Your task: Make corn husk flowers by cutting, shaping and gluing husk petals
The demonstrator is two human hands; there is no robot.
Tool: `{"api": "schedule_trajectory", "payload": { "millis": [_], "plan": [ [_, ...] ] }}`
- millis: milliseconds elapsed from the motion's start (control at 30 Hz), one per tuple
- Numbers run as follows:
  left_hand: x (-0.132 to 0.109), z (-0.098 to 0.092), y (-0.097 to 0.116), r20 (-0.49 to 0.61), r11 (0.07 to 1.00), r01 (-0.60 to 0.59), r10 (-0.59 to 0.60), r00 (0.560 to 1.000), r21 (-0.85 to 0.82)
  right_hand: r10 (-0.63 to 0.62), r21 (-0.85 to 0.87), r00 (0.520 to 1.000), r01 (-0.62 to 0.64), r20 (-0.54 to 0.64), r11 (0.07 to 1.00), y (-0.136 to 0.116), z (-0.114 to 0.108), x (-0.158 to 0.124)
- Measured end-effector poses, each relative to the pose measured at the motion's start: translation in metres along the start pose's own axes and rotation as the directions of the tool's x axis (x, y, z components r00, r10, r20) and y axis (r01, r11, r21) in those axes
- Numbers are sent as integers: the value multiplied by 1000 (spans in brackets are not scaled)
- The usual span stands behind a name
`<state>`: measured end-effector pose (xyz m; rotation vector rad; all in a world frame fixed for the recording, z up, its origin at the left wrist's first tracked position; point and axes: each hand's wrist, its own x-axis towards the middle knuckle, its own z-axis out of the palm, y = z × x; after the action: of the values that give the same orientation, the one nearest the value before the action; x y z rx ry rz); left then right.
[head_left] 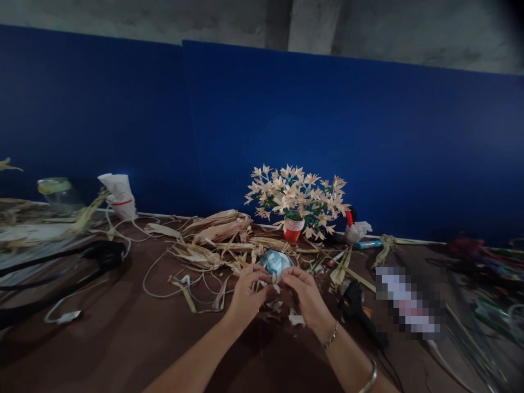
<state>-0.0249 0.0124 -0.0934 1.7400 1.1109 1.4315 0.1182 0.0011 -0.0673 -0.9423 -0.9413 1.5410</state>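
My left hand (249,292) and my right hand (303,292) meet low over a brown table (123,338), fingers curled and pinched together on a small pale piece of dried husk (275,286) between them. Just beyond my fingertips lies a crumpled light-blue and white wad (275,262). Small husk scraps (295,319) lie under my hands. Behind stands a red and white cup (293,228) holding a bunch of cream husk flowers (297,196).
A heap of dried husks (216,232) and white cords (164,273) spread to the left. A black glue gun (356,305) lies right of my right hand. A glass jar (59,194), a white paper cone (119,194) and black straps (94,256) sit far left. Wires (483,305) clutter the right. A blue panel wall (286,125) backs the table.
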Motion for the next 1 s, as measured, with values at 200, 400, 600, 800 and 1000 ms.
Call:
{"api": "schedule_trajectory", "payload": {
  "millis": [200, 400, 600, 800, 1000],
  "plan": [
    [0, 0, 2, -29, 1000, -8, 7, 1000, -23, 22, 130, 997, -30, 68, 991, 7, -3, 4],
    [-1, 0, -2, -40, 999, -18, 16, 999, -51, 180, 206, 982, -186, 52, 961, 13, -2, 7],
    [-1, 0, -2, -51, 998, -22, 19, 999, -59, 321, 256, 947, -308, -7, 916, 14, -2, 7],
    [-1, 0, -1, -42, 998, 0, -2, 999, -55, 383, 299, 924, -370, 15, 880, 12, -2, 8],
    [0, -2, 1, 26, 999, 33, -33, 999, 4, 350, 303, 937, -333, -3, 893, 6, -10, 9]
  ]
}}
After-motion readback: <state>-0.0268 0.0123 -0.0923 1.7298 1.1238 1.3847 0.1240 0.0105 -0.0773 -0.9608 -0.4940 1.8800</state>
